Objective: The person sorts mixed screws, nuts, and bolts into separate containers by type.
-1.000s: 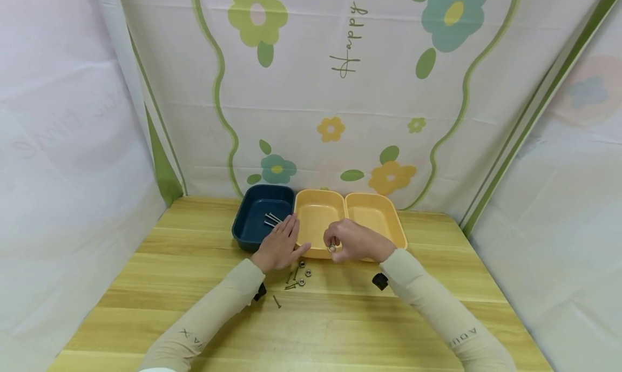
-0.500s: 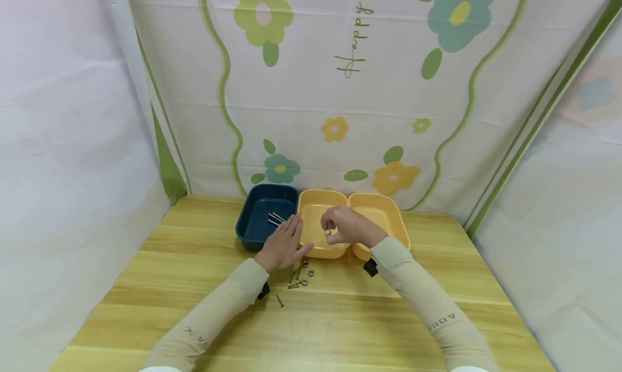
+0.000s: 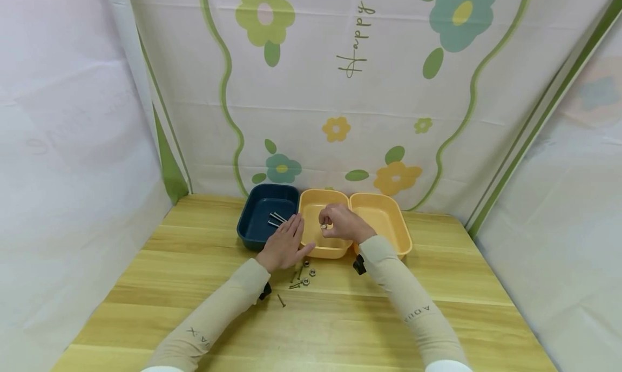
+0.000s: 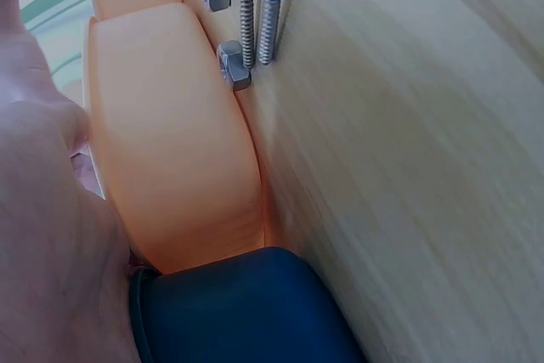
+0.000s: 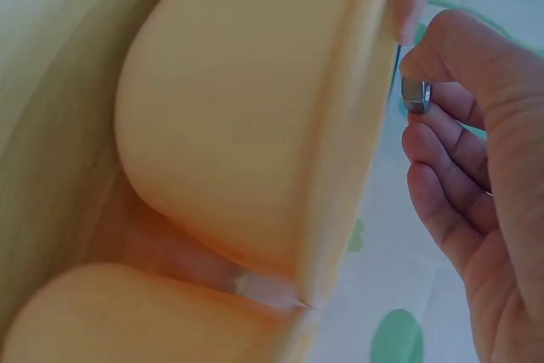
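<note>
My right hand (image 3: pixel 343 222) is over the middle yellow tray (image 3: pixel 324 252), pinching a metal nut (image 5: pixel 416 95) between thumb and finger. In the right wrist view that hand (image 5: pixel 484 125) has its other fingers loosely curled. My left hand (image 3: pixel 283 247) lies with straight fingers across the adjoining rims of the dark blue tray (image 3: pixel 248 237) and the middle yellow tray. Several screws (image 3: pixel 277 217) lie in the blue tray, partly hidden by the left fingers. On the table just in front are several screws (image 4: pixel 270 19) and nuts (image 4: pixel 234 65).
A second yellow tray (image 3: pixel 389 221) stands at the right, touching the middle one. One screw (image 3: pixel 281 301) lies apart nearer the front of the wooden table (image 3: pixel 330 329). A flowered cloth (image 3: pixel 291 102) hangs behind the trays, with pale cloth on both sides.
My right hand has moved away from me and slightly left, from the middle yellow tray's front edge to over its inside, still pinching the nut. The left hand has stayed on the rims.
</note>
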`<state>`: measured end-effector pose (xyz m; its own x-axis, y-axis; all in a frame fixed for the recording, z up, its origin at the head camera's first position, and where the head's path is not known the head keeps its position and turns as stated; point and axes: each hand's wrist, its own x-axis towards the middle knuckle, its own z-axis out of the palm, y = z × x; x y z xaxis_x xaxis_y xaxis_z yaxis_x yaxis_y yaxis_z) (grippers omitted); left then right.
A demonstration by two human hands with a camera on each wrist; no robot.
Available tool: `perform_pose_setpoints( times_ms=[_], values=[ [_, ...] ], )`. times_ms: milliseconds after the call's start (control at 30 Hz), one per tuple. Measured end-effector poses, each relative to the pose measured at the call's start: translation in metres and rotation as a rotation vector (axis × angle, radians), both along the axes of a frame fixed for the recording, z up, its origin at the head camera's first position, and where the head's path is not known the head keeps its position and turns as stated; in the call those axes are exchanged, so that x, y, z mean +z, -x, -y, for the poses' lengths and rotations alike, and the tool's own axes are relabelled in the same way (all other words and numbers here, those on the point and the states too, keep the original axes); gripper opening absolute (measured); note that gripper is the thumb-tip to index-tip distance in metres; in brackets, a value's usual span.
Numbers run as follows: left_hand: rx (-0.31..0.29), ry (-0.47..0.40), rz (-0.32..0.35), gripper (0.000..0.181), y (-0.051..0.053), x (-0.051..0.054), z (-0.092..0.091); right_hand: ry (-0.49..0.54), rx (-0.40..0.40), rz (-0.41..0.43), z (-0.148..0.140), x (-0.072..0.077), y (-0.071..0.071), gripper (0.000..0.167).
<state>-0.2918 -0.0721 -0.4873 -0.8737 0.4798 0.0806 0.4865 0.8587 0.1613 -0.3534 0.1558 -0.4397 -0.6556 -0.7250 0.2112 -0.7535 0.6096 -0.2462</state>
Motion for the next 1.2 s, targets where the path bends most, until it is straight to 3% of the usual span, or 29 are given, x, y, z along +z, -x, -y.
perform_pose_setpoints(
  times_ms=[233, 433, 867, 1200],
  values=[
    [0.006, 0.006, 0.007, 0.087, 0.001, -0.001, -0.001, 0.011, -0.027, -0.002, 0.002, -0.013, 0.008, 0.01],
    [0.012, 0.003, 0.013, 0.088, -0.001, 0.002, -0.001, 0.051, -0.092, 0.023, 0.0, -0.014, 0.008, 0.033],
    [0.001, 0.018, 0.004, 0.087, -0.001, 0.001, 0.0, -0.036, -0.083, -0.064, -0.003, 0.017, -0.014, 0.037],
    [0.0, 0.005, 0.01, 0.086, -0.001, 0.001, 0.0, -0.051, -0.019, -0.062, -0.009, 0.036, -0.034, 0.039]
  ],
)
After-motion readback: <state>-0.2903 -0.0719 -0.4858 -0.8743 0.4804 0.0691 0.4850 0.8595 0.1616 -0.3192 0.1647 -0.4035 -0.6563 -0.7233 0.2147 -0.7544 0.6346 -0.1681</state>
